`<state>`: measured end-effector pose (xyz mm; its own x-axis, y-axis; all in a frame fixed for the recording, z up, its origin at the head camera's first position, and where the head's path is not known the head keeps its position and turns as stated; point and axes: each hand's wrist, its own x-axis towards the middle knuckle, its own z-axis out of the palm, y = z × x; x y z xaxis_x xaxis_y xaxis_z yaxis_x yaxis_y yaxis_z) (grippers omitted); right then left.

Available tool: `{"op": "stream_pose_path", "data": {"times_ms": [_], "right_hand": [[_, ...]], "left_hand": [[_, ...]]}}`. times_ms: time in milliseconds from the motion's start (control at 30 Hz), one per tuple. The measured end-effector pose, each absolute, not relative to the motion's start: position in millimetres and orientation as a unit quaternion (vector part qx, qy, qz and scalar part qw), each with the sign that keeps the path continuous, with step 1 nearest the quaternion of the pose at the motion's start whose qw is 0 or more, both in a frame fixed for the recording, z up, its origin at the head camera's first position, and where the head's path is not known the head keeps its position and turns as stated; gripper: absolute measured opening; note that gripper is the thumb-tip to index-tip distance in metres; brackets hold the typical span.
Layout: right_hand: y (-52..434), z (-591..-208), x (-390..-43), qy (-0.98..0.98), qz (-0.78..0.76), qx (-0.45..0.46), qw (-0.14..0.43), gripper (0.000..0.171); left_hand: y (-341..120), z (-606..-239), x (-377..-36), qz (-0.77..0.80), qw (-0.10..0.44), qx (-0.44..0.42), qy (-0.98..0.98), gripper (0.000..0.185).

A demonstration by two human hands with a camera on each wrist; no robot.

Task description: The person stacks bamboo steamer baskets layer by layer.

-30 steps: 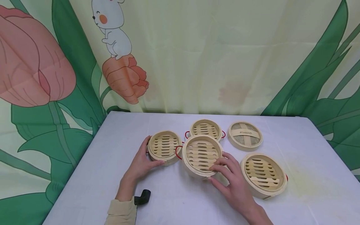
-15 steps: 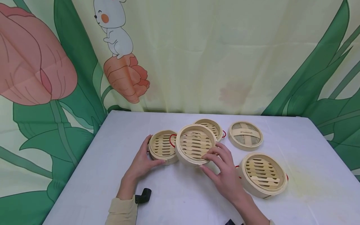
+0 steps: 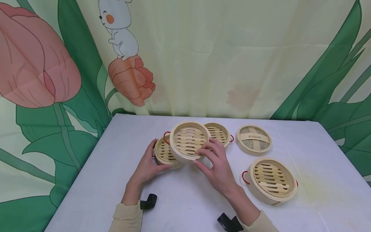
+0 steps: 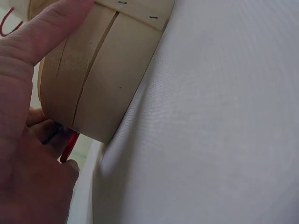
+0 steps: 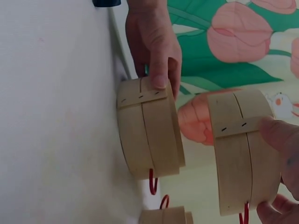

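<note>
Hands work mid-frame: right hand (image 3: 215, 167) grips 1 raised steamer basket (image 3: 189, 140) by its rim; left hand (image 3: 146, 167) clasps another basket (image 3: 163, 152) on the table (image 3: 179, 199).

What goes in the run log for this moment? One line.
left hand: holds table basket | right hand: holds lifted basket above it

L basket (image 3: 164, 151) half hidden behind lifted basket (image 3: 189, 141)
</note>
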<state>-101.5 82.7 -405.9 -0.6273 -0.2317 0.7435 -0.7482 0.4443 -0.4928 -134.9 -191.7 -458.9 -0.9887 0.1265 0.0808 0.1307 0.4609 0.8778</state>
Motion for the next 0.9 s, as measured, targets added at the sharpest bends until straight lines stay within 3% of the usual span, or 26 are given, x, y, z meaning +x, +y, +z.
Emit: {"op": "stream_pose_path", "data": {"times_ms": [400, 900], "right_hand": [[58.0, -403.7, -120.9, -0.788, 0.423, 0.338, 0.293, 0.027], [32.0, -410.6, -128.1, -0.805, 0.41, 0.337, 0.265, 0.026]], "left_hand": [[-192.1, -459.4, -136.3, -0.523, 0.019, -0.1, -0.846, 0.12], [-191.8, -459.4, -134.0, -0.536, 0.005, -0.069, -0.842, 0.121]]}}
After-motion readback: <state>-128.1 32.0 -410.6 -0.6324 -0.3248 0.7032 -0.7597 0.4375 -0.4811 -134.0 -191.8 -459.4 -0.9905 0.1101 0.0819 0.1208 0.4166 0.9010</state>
